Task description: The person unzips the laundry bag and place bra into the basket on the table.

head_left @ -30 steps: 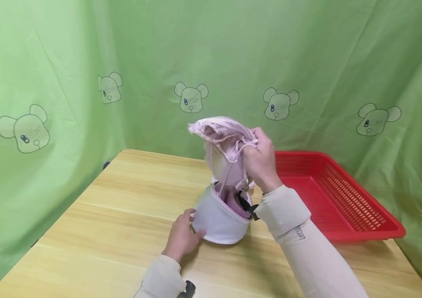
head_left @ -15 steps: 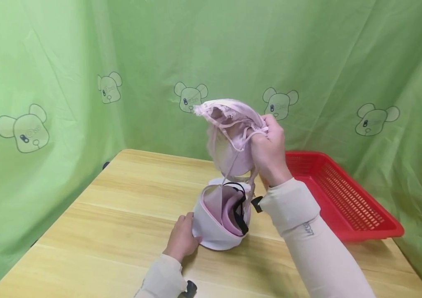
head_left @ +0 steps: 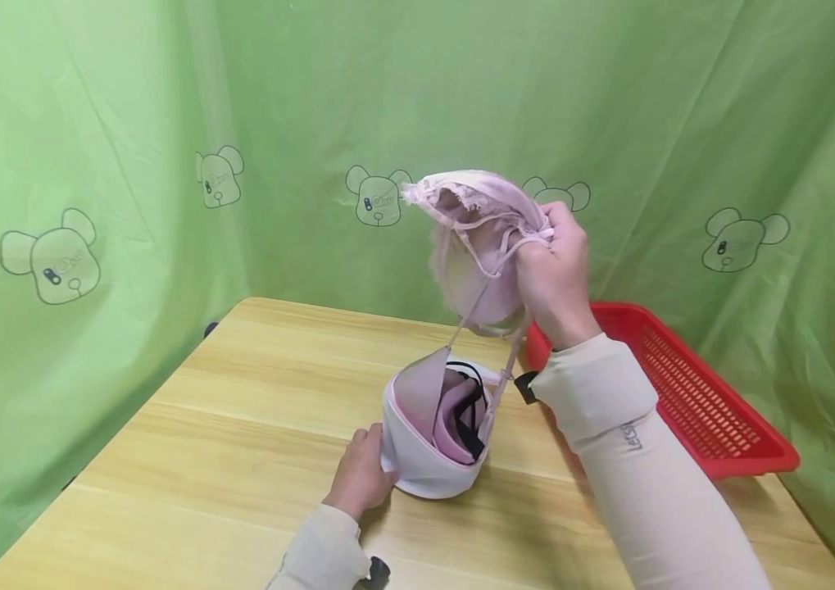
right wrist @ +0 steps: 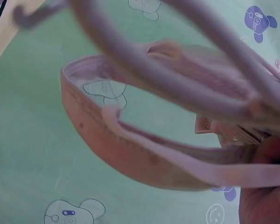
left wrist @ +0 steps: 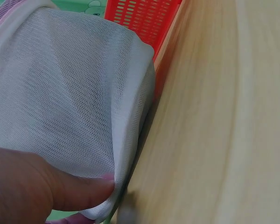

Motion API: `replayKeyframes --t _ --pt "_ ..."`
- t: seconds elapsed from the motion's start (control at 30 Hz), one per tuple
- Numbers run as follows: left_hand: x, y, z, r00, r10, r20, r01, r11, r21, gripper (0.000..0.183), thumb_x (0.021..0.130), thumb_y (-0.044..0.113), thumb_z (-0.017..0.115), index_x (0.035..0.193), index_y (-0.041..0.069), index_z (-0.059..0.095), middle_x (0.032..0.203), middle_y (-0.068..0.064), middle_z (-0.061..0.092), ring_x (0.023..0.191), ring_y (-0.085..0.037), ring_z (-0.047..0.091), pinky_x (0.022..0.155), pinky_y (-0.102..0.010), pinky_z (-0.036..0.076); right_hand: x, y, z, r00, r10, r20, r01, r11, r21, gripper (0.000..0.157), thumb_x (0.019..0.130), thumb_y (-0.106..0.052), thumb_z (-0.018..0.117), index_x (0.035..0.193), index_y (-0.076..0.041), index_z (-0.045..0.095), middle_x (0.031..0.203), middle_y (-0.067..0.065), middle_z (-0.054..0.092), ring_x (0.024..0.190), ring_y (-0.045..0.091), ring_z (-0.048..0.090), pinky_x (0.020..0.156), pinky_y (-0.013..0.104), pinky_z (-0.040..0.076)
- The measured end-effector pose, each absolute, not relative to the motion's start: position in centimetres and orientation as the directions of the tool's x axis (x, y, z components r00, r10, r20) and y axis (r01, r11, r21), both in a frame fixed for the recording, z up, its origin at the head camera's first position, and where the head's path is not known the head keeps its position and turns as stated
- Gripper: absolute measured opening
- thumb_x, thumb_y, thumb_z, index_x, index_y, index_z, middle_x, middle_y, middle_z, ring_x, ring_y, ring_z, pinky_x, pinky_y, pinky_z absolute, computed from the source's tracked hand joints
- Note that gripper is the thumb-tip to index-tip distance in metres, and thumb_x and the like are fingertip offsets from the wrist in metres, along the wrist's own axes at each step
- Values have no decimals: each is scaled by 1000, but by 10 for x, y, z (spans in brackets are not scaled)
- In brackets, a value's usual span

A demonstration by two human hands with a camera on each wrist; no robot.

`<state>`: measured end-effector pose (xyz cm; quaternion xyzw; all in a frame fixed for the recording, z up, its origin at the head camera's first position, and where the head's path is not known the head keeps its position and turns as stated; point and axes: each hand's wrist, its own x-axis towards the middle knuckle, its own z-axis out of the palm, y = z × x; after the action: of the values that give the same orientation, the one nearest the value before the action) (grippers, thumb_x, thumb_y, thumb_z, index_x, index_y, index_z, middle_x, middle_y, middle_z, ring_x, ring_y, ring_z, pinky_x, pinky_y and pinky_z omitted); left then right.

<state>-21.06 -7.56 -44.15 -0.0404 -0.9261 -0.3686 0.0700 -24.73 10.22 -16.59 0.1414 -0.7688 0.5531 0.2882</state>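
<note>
My right hand (head_left: 553,270) grips a pale pink bra (head_left: 487,291) with lace trim and holds it up above the table. Its straps (right wrist: 130,70) and band loop across the right wrist view. A thin strap stretches down to the raised pink rim of a white mesh laundry bag (head_left: 417,467), and another hangs into its opening. Inside the bag are a pink padded piece (head_left: 450,430) and a black strap-like piece (head_left: 470,418). My left hand (head_left: 360,474) pinches the bag's left side. In the left wrist view the thumb (left wrist: 79,189) presses the mesh near its bottom edge.
A red plastic basket (head_left: 690,385) with slotted walls stands on the right of the wooden table (head_left: 240,426), behind my right forearm. Green curtains (head_left: 299,82) printed with bear heads surround the table's far and side edges.
The bra has risen and moved right with my right hand. Its strap has pulled taut, drawing the bag's lining up. The bag has tipped so its opening shows more; my left hand stays on it.
</note>
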Motion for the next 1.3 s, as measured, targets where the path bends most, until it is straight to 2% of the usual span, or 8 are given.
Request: replayKeyframes --t 0.23,0.37,0.53,0.7,0.83,0.97,1.1,1.3 --pt "-211 -75 -443 -986 23 166 131 728 673 66 66 8 78 123 0 47 103 -15 51 93 -31 53 85 -45 44 -246 112 -161 -889 -61 453 -435 419 -797 62 83 8 43 129 -34 47 130 -1 45 113 18 43 91 41 39" --pt "-211 -74 -443 -985 24 173 137 727 673 67 65 7 78 124 -1 46 105 -17 51 95 -33 53 87 -45 43 -250 117 -163 -929 -123 348 -369 303 -879 49 83 9 47 124 -16 55 126 6 50 104 18 51 84 30 47" --pt "-210 -74 -442 -986 27 166 134 720 681 66 66 6 77 125 0 46 106 -17 51 96 -32 52 88 -46 43 -258 126 -173 -944 -208 256 -251 -50 -967 40 78 9 35 114 7 53 99 13 58 77 17 60 66 23 52" --pt "-211 -74 -442 -987 29 157 130 720 682 67 66 7 77 125 0 46 106 -17 51 96 -32 52 88 -46 43 -272 144 -188 -755 -566 332 -84 -419 -904 52 73 6 25 119 12 48 104 18 61 87 25 61 76 30 50" --pt "-210 -75 -444 -983 32 183 150 721 676 65 64 4 77 122 -3 48 102 -15 51 94 -32 52 88 -45 43 -277 154 -193 -590 -733 338 30 -438 -899 56 76 5 18 129 16 35 128 25 46 107 30 52 90 36 42" --pt "-210 -76 -446 -972 30 235 180 737 651 61 56 -4 73 114 -7 53 97 -11 51 90 -29 52 88 -43 43 -272 148 -186 -743 -598 300 -91 -355 -931 43 96 -11 29 129 17 32 134 28 34 113 29 47 94 34 41" --pt "-210 -78 -446 -965 28 260 195 740 643 60 53 -4 72 110 -6 55 95 -11 51 88 -28 52 88 -42 43 -263 134 -177 -912 -312 268 -232 -147 -962 44 90 -13 56 125 9 43 129 21 41 105 22 53 85 27 47" --pt "-210 -79 -446 -970 11 241 173 728 663 61 53 -4 72 111 -6 53 99 -13 53 92 -30 53 90 -43 42 -252 124 -167 -939 -116 325 -335 86 -938 40 85 3 57 124 0 50 131 15 36 106 25 49 79 25 50"
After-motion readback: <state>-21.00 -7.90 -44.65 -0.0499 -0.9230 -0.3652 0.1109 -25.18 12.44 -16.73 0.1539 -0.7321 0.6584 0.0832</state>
